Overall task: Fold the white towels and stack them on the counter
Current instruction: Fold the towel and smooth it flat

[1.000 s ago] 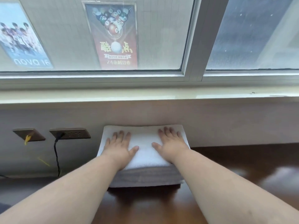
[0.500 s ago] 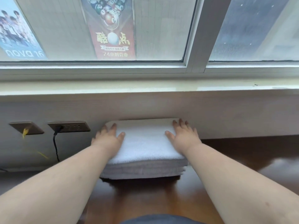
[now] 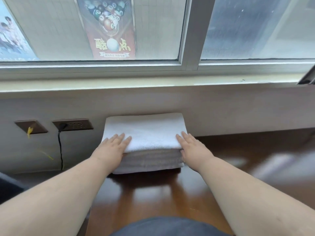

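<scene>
Left hand (image 3: 111,149), right hand (image 3: 192,147) slid to towel stack (image 3: 144,133) front corners, apparently flat

A billiards poster (image 3: 109,28) stuck to the window glass at the upper centre of the frame faced outward, so its print read mirrored. Its balls carried numbers, among them 3, 6, 7 and 15. Below them stood two large yellow Chinese characters, reversed, flanking a white ball; the small banner line beneath was too blurred to read.

Neat stack of folded white towels (image 3: 144,133) lying flat on the dark wood counter (image 3: 153,193), at 12 o'clock against the wall
</scene>
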